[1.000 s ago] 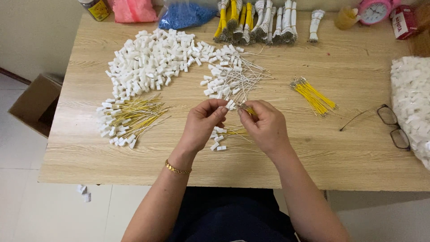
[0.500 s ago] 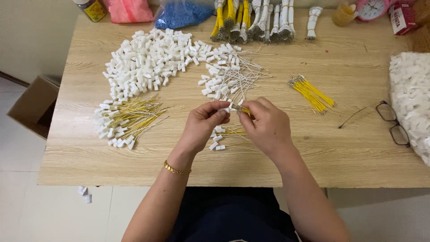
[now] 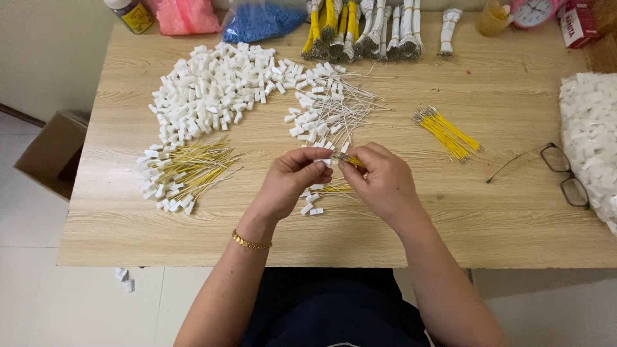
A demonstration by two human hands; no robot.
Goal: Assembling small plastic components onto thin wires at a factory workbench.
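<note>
Light wooden table (image 3: 514, 218), pale tiled floor (image 3: 38, 302), cardboard box (image 3: 54, 154), perhaps a plain wall (image 3: 45, 51)

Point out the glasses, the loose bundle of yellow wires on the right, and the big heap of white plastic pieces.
glasses (image 3: 565, 172): head view, on the frame between the two lenses.
yellow wires (image 3: 448, 133): head view, middle of the bundle.
heap of white plastic pieces (image 3: 212, 90): head view, centre of the heap.

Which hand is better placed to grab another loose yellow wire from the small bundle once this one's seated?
Right. The right hand lies nearer the loose yellow wire bundle on its side; the left hand pinches the white connector.
</note>
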